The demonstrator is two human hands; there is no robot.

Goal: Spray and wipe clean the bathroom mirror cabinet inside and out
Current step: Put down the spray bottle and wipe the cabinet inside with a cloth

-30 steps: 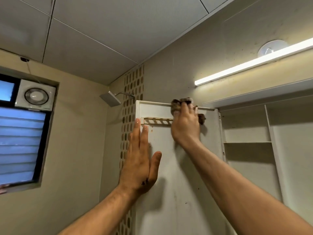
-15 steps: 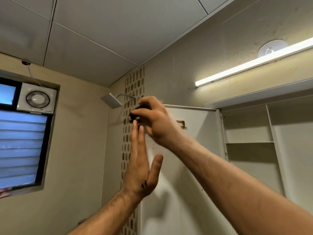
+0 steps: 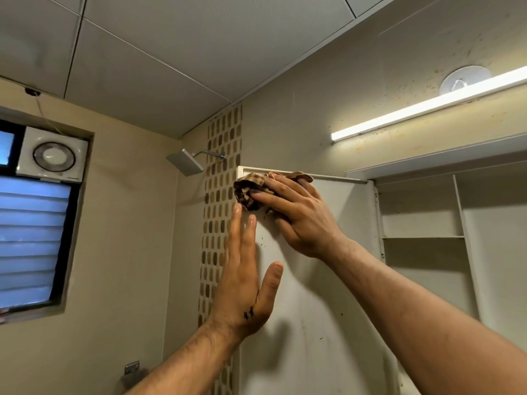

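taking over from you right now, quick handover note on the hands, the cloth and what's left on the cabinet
Left hand: flat, fingers straight, pressing on the inner face of the open door near its free edge to steady it.
Right hand: fingers spread over the bunched checked cloth, pressing it onto the door's top left corner.
Done: wiping is under way along the top of the door.
Left: the door is speckled and streaked lower down, so probably work downward. Then do the shelves inside the cabinet, which hold nothing in view, and the mirror side, which is out of view.
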